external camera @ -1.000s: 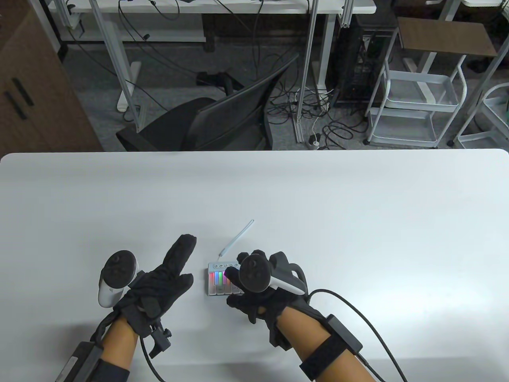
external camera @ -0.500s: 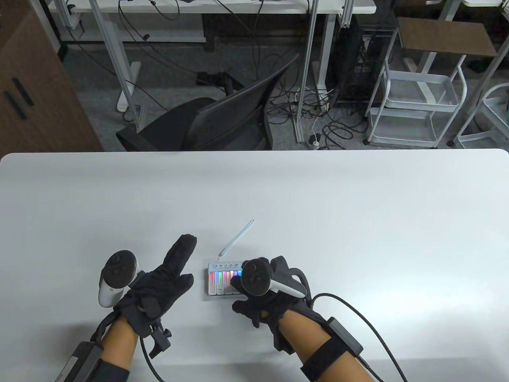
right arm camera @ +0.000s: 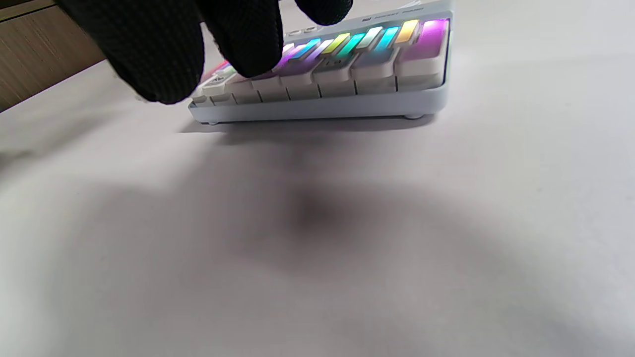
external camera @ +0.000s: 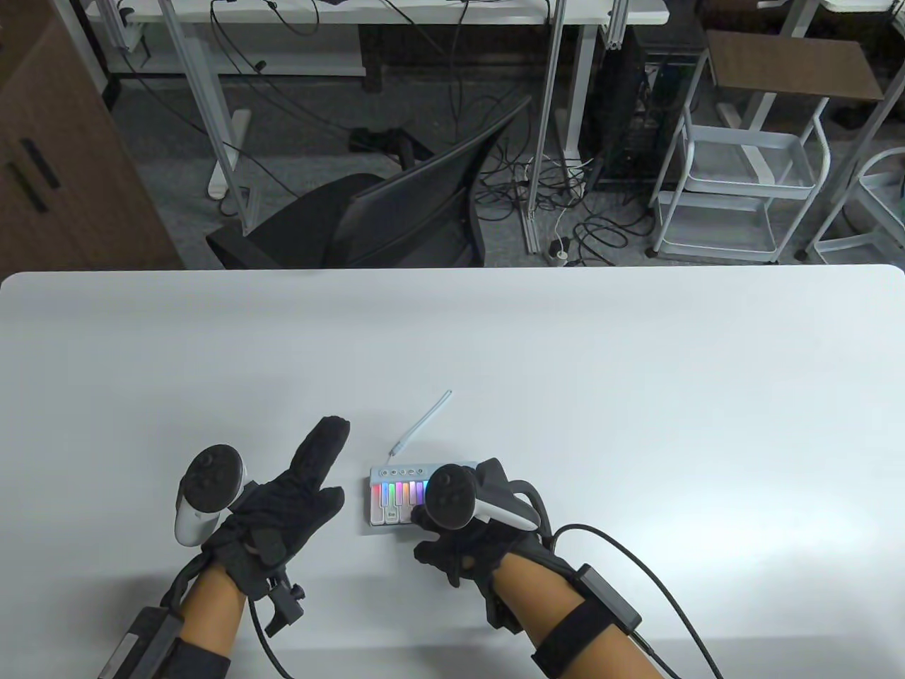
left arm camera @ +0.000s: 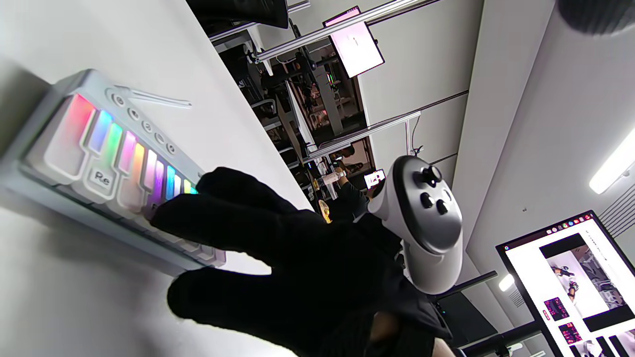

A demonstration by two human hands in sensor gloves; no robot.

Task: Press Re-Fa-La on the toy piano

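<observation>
1. Fingers [external camera: 322, 453] of my left hand [external camera: 283, 506] lie stretched out flat on the tabletop [external camera: 636, 396], close together with the thumb a little apart, holding nothing; they point up and slightly right, toward the piano's left side but apart from it.
2. My left tracker [external camera: 205, 495] sits on the back of that hand, at its outer left.
3. Just right of my left hand sits the piano [external camera: 392, 495], small and pale, flat on the tabletop near my edge of it. Its keys glow in a rainbow of colours, and the left wrist view shows one white key marked "Re" [left arm camera: 101, 177] near its left end.
4. From the piano's far edge a thin cord [external camera: 423, 421] runs up and to the right across the tabletop.
5. My right hand [external camera: 474, 544] covers the piano's right half. In the left wrist view one finger [left arm camera: 198, 225] presses down on the white keys right of the "Re" key, and the thumb hangs off the near edge, above the tabletop.
6. In the right wrist view my right fingers [right arm camera: 238, 39] hang down side by side over the keys, one tip touching them; they grip nothing.
7. My right tracker [external camera: 452, 495] rides on the back of that hand, hiding the keys beneath it from above.
</observation>
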